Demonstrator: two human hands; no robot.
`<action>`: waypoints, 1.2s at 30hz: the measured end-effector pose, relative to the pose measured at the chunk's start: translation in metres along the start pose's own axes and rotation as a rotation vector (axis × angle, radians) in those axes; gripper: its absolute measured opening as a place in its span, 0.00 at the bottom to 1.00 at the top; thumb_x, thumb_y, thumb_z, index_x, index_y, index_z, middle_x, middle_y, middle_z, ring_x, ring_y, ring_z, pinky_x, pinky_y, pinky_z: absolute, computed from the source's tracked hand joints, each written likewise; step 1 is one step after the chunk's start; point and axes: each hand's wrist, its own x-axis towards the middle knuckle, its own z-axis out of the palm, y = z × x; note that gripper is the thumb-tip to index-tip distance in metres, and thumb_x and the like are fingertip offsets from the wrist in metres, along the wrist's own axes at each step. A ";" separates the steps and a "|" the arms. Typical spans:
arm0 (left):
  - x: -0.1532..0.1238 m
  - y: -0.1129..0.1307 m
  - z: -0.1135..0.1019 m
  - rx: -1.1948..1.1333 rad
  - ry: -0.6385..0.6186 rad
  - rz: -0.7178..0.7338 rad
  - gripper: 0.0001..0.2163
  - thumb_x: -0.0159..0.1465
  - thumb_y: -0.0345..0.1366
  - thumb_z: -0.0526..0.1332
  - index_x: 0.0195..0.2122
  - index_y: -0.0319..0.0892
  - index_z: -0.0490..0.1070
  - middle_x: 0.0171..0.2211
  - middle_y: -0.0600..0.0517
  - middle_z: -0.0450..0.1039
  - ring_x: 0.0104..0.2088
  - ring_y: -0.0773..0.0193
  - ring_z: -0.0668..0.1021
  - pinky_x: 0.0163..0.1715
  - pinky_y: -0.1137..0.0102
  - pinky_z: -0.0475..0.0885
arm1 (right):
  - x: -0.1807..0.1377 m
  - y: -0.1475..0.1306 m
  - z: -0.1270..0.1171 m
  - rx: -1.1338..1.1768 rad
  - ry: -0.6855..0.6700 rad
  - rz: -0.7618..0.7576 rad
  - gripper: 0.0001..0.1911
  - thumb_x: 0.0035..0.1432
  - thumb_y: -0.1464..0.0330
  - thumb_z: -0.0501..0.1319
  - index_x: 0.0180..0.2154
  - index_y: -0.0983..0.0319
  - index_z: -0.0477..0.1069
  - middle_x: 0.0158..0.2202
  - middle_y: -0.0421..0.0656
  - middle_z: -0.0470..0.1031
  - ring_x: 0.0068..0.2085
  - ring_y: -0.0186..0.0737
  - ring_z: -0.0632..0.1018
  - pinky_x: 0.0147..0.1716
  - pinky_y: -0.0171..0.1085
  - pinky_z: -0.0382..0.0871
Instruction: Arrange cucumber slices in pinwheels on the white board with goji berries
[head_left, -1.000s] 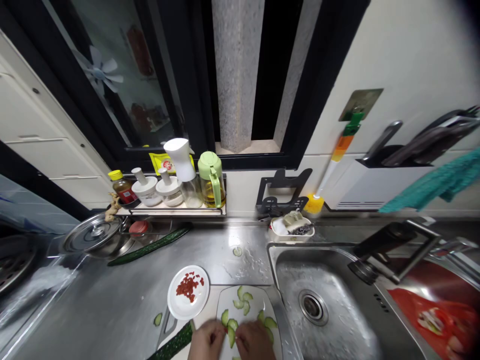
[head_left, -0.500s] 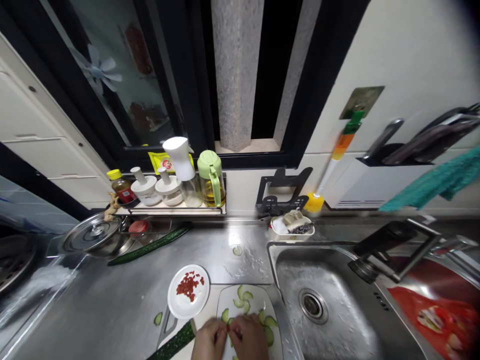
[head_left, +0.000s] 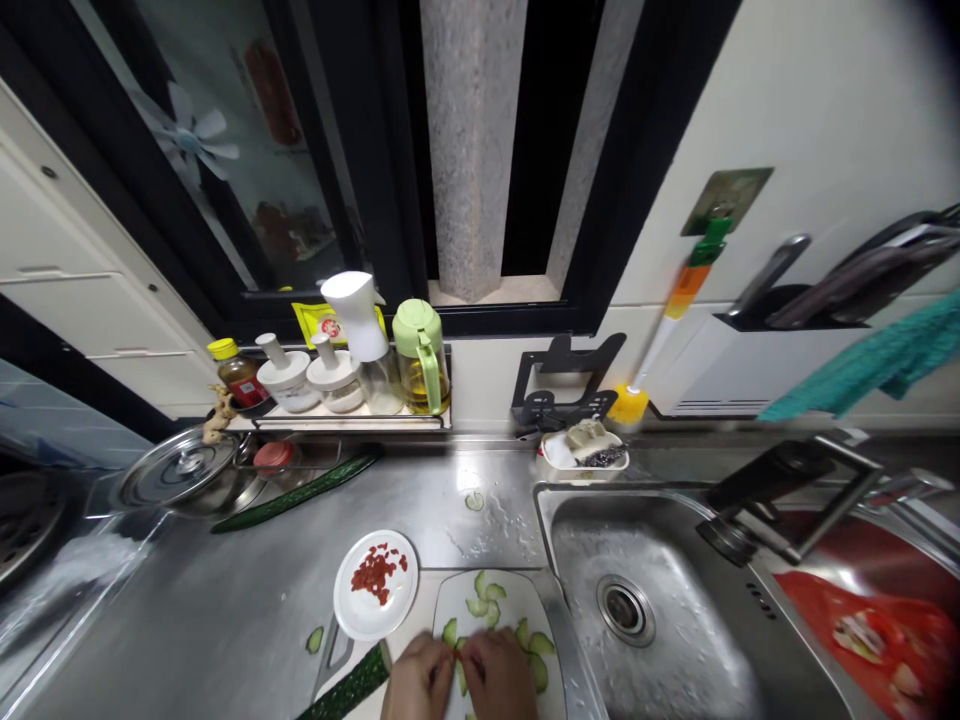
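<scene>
My left hand [head_left: 418,680] and my right hand [head_left: 498,676] are close together over the near part of a white squarish plate [head_left: 534,600]. Their fingertips pinch around a small red goji berry [head_left: 458,655], mostly covered by the fingers. Cut cucumber slices [head_left: 493,591] are laid in curved groups on this plate, some partly behind my hands. To the left, a round white plate [head_left: 345,612] carries several red goji berries [head_left: 373,570]. A cut length of cucumber [head_left: 352,688] lies beside my left hand on the cutting board [head_left: 409,630].
The steel sink [head_left: 652,560] is right of the board, with a black-and-steel faucet [head_left: 780,490] over it. A whole cucumber [head_left: 300,493] lies at the back left, below a rack holding an oil bottle [head_left: 420,355] and jars. One loose cucumber slice [head_left: 315,640] rests on the steel counter.
The view has shifted very slightly. Both hands stay in the same place over the plate, with only a small movement of the fingers around the berry.
</scene>
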 end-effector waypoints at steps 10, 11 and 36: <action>0.001 0.005 -0.002 0.222 0.012 0.107 0.16 0.64 0.34 0.50 0.27 0.44 0.76 0.27 0.49 0.70 0.29 0.68 0.74 0.32 0.76 0.69 | -0.001 0.003 0.000 -0.050 0.012 -0.025 0.09 0.54 0.76 0.56 0.26 0.58 0.70 0.26 0.40 0.75 0.37 0.43 0.72 0.36 0.38 0.58; 0.002 0.005 -0.002 0.238 0.014 0.110 0.16 0.64 0.34 0.50 0.27 0.44 0.76 0.27 0.50 0.70 0.28 0.68 0.74 0.32 0.76 0.68 | -0.001 0.003 0.000 -0.043 0.017 -0.032 0.09 0.54 0.76 0.56 0.26 0.58 0.70 0.27 0.40 0.75 0.37 0.43 0.72 0.36 0.38 0.58; 0.003 0.004 0.003 0.060 0.069 0.137 0.12 0.63 0.32 0.53 0.32 0.46 0.77 0.31 0.49 0.72 0.33 0.65 0.77 0.36 0.75 0.72 | 0.001 0.005 0.010 -0.018 0.027 -0.059 0.09 0.53 0.77 0.56 0.26 0.59 0.69 0.28 0.40 0.75 0.37 0.43 0.72 0.38 0.39 0.58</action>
